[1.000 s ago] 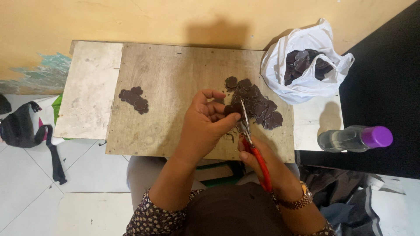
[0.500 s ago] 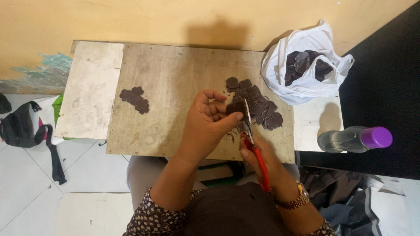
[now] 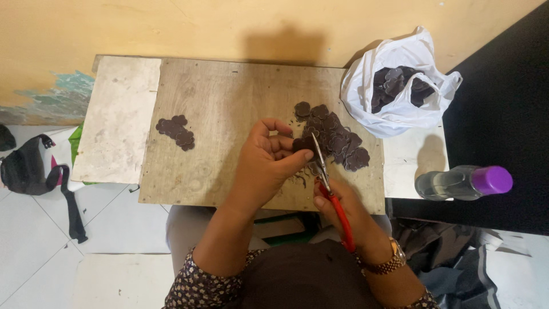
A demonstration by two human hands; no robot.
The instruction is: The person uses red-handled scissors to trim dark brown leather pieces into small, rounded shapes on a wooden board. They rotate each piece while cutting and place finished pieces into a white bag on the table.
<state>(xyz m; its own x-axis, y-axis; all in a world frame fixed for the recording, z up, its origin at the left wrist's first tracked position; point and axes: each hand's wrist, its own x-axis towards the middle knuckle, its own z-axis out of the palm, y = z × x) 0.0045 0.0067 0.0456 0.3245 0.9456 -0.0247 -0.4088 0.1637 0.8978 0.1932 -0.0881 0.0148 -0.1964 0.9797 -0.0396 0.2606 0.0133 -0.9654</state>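
Scissors (image 3: 329, 189) with red handles sit in the right hand (image 3: 343, 209), whose grip is closed around the handles, blades pointing up at a small dark flower-shaped cutout (image 3: 303, 143). That cutout is pinched between thumb and fingers of the left hand (image 3: 269, 163), just above the wooden tabletop (image 3: 229, 103). A pile of similar cutouts (image 3: 334, 137) lies just beyond, a smaller pile (image 3: 177, 130) well to the left. A white plastic bag (image 3: 394, 86) holds more.

- Dark sleeves (image 3: 197, 286) with a small pale floral print cover both arms up to the forearms.
- A gold-coloured wristwatch (image 3: 384, 263) sits above the right sleeve.
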